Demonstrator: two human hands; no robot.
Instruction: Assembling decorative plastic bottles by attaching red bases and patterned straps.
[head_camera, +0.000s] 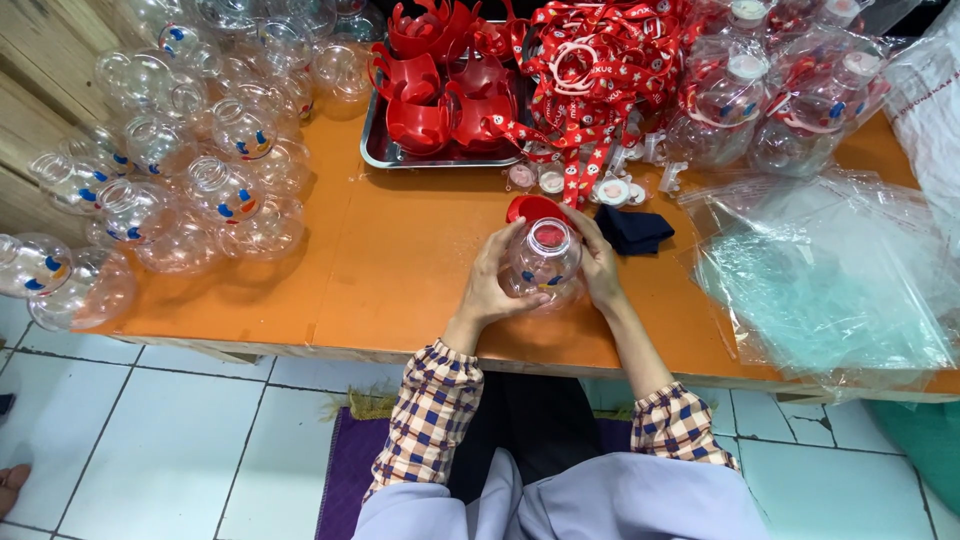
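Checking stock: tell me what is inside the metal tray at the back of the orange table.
The metal tray holds several red plastic handle pieces, piled loosely. Red printed straps spill over its right side and cover that part, so what lies underneath them cannot be seen.

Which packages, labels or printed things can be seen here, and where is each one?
Clear plastic bags: right on the table, crumpled, transparent.
Printed ribbons: top centre, red with white marks.
Bottle in both hands: clear, blue and orange print.
Empty bottles: left pile, same print.
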